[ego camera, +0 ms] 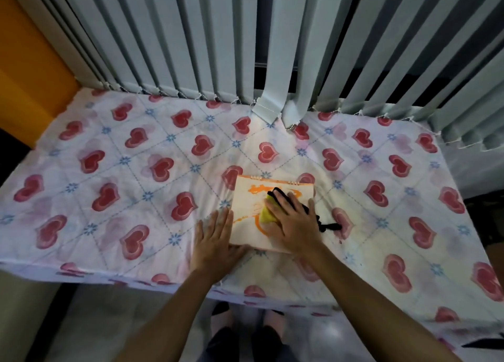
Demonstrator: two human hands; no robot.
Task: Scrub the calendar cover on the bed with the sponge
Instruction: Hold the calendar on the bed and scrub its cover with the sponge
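Observation:
A spiral-bound calendar [246,214] with a pale cover and orange print lies flat on the bed [131,171], near its front edge. My right hand [293,221] presses a yellow sponge [266,214] with a black backing onto the cover's middle. Black fabric or cord [328,226] trails from under this hand to the right. My left hand [215,239] lies flat, fingers spread, against the calendar's left edge and lower left corner, partly on the sheet.
The bed sheet is white with red hearts and blue flowers. Grey vertical blinds [218,40] hang along the far side, two slats resting on the mattress. An orange wall [30,70] stands at left. My feet [245,323] are on the floor below the bed's front edge.

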